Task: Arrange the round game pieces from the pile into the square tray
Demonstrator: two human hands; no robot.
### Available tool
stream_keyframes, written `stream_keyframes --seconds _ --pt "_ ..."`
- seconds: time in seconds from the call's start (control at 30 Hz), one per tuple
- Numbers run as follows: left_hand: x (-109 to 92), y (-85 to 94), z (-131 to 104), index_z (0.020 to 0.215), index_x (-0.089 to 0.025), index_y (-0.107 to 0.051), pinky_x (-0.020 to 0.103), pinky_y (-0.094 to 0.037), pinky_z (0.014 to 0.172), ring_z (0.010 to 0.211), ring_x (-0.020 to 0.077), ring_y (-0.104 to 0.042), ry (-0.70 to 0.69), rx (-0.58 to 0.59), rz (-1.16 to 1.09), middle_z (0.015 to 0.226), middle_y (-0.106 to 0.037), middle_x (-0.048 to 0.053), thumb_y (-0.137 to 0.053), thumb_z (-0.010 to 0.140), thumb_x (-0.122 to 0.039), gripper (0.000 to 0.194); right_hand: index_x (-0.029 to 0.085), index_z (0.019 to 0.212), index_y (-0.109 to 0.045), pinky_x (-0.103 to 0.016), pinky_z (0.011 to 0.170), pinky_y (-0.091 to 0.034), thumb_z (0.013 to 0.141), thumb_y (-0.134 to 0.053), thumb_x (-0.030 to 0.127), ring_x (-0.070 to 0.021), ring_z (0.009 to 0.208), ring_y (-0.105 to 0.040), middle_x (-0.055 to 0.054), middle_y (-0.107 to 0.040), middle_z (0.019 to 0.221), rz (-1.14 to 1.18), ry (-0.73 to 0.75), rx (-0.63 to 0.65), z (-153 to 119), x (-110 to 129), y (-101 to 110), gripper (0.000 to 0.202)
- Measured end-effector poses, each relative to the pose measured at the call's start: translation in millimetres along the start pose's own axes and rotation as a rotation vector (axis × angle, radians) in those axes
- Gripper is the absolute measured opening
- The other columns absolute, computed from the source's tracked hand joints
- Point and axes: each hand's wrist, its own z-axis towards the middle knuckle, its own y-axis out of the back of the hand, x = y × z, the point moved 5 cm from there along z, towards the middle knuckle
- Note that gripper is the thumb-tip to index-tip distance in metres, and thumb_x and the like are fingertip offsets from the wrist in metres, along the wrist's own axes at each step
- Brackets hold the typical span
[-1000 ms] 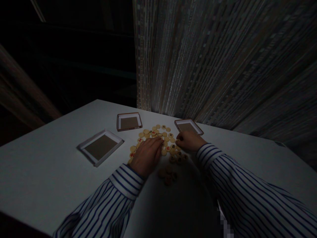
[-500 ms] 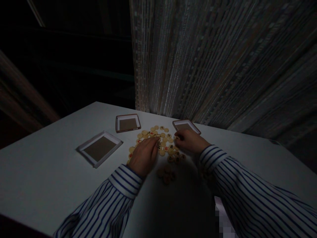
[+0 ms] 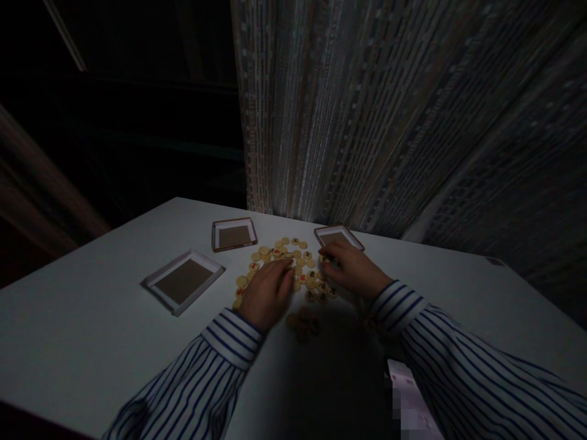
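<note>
Round pale Chinese chess pieces [image 3: 311, 283], some with red or black characters, lie scattered across the middle of the white table [image 3: 92, 311]. My left hand [image 3: 268, 290] rests low over the left side of the pile, its fingers bent loosely and the thumb apart; some pieces are hidden beneath it. On the right side of the pile, my right hand [image 3: 351, 267] has its thumb and index finger around one Chinese chess piece [image 3: 324, 258]. A small shaded cluster of pieces [image 3: 303, 322] sits nearer to me, between my forearms.
A grey-white shallow box [image 3: 183, 281] lies at the left. Behind the pieces stand a brown-edged box half [image 3: 235, 234] and another brown-edged box half [image 3: 339, 234], partly behind my right hand. A phone-like lit object [image 3: 408, 391] is by my right forearm. A curtain [image 3: 321, 110] hangs beyond the table.
The whole view has shifted slightly, so table things sit a little lower and further left. My right fingers have closed in at a piece; my left thumb and fingers look slightly further apart.
</note>
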Motion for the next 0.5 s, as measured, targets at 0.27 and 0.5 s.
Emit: stream_keyframes --seconds 0.27,0.5 --pt "-6.4 -0.2 -2.8 0.101 -0.015 -0.058 0.035 -0.048 0.083 0.092 0.0187 -0.06 -0.002 -0.062 -0.059 0.097 -0.066 0.009 -0.042 0.085 -0.027 0.026 0.013 0.099 -0.057 -0.032 0.078 -0.044 0.077 -0.05 0.018 -0.0184 0.086 -0.055 -0.009 -0.058 0.092 0.044 0.067 -0.094 -16.1 4.0 12.9 0.023" --pt "2.5 7.7 -3.6 0.102 -0.015 -0.059 0.035 -0.047 0.084 0.093 0.0189 -0.059 0.09 -0.087 -0.147 0.101 -0.065 0.009 -0.041 0.085 -0.031 0.029 0.013 0.1 -0.056 -0.033 0.079 -0.044 0.078 -0.049 0.018 -0.0186 0.087 -0.055 -0.009 -0.059 0.095 0.034 0.082 -0.099 -28.9 4.9 25.3 0.023"
